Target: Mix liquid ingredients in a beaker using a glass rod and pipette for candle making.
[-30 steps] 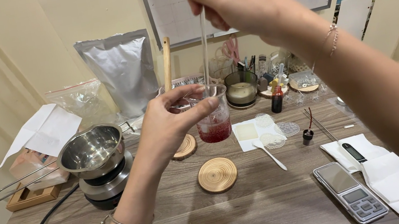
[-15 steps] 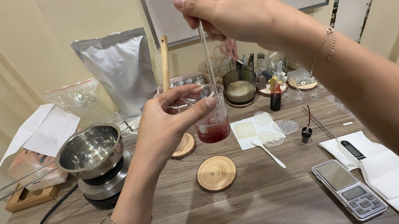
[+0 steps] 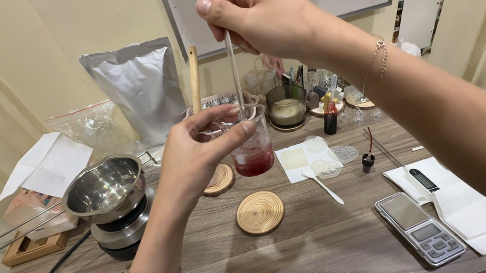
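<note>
Upright beaker (image 3: 253, 148), red liquid, glass rod (image 3: 234, 65)

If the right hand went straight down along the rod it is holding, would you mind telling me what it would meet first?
Most likely the rim of the glass beaker held by the left hand; the right hand sits directly above it, gripping the glass rod.

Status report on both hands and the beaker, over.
Left hand grips glass beaker, lifted above table. Right hand pinches glass rod, tip in the red liquid. Round wooden coaster lies below, nothing blocking.
</note>
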